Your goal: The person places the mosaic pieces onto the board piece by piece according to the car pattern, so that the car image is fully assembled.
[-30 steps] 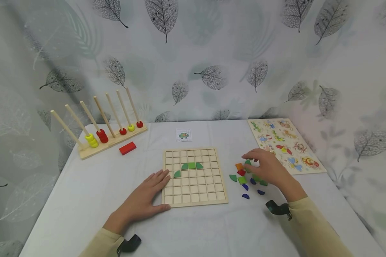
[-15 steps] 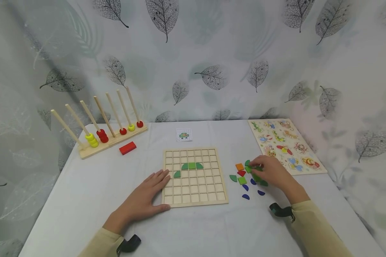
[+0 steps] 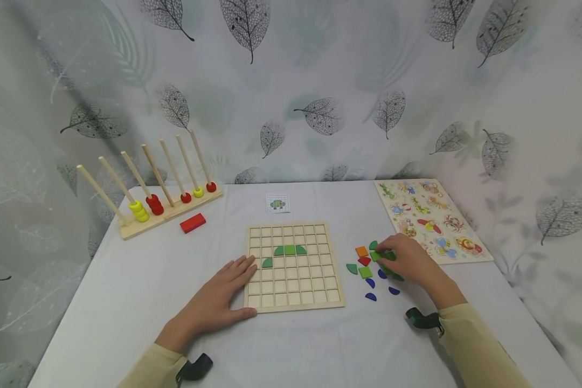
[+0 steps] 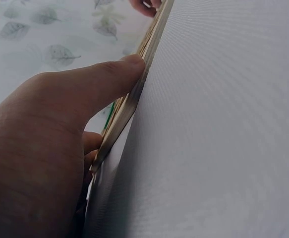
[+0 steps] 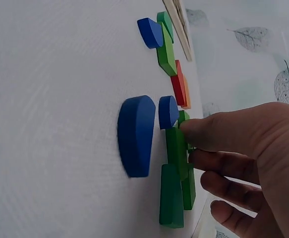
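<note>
A wooden grid board [image 3: 294, 293] lies mid-table with three green pieces [image 3: 289, 250] in a row and one green piece [image 3: 267, 263] lower left. My left hand [image 3: 235, 277] lies flat on the table, fingers against the board's left edge; in the left wrist view the thumb [image 4: 117, 74] touches the board's edge [image 4: 127, 106]. To the right of the board are loose pieces [image 3: 366, 272] in green, blue, red and orange. My right hand [image 3: 385, 257] pinches a green piece [image 5: 176, 146] among them, thumb [image 5: 208, 131] on its end. Blue pieces [image 5: 137, 134] lie beside it.
A wooden peg rack [image 3: 150, 207] with yellow and red rings stands at the back left, a red block [image 3: 192, 223] beside it. A small pattern card [image 3: 277, 204] lies behind the board. An animal puzzle board [image 3: 431, 218] lies at the right. A leaf-print curtain surrounds the table.
My right hand has drawn slightly back toward me and its fingers have closed on a green piece in the pile. My left hand and the board have not moved.
</note>
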`<state>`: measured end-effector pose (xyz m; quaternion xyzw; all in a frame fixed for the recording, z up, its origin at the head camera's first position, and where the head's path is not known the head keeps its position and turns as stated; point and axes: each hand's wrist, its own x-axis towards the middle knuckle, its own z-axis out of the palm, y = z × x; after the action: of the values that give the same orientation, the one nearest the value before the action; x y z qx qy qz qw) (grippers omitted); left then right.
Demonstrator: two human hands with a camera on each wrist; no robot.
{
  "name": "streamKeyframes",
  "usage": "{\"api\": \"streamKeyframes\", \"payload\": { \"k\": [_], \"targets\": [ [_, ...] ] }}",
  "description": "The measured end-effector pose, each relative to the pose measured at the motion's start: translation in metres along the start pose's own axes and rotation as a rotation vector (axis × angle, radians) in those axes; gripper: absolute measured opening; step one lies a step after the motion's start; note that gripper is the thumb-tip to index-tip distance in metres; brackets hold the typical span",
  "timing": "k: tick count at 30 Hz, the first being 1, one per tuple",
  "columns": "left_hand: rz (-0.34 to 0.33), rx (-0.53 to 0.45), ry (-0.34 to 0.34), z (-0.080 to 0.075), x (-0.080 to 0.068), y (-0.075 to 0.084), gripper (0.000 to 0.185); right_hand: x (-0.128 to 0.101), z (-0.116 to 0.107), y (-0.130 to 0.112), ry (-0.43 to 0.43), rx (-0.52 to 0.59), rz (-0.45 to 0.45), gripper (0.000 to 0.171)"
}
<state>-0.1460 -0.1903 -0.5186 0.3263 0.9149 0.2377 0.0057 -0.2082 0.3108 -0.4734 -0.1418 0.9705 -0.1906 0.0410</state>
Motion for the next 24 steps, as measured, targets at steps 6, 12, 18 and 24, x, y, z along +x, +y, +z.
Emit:
{"api": "streamKeyframes", "payload": {
  "k": [6,12,18,24],
  "targets": [
    [0.008,-0.005,0.012,0.0018,-0.0003,-0.0004,0.099,-0.0008,-0.0007,0.0005,-0.01,0.002,-0.006,0.024],
    [0.024,0.013,0.025,0.0011,-0.0003,0.0005,0.098,0.0008,-0.0017,0.0002,-0.024,-0.007,-0.002,0.024],
    [0.002,0.006,-0.003,-0.0032,-0.0005,0.0041,0.098,0.0012,-0.0003,0.0009,-0.017,-0.027,-0.023,0.024],
    [0.002,-0.004,-0.009,-0.0064,0.0003,0.0056,0.099,0.0001,-0.004,0.0001,-0.011,0.001,-0.027,0.025]
  ]
}}
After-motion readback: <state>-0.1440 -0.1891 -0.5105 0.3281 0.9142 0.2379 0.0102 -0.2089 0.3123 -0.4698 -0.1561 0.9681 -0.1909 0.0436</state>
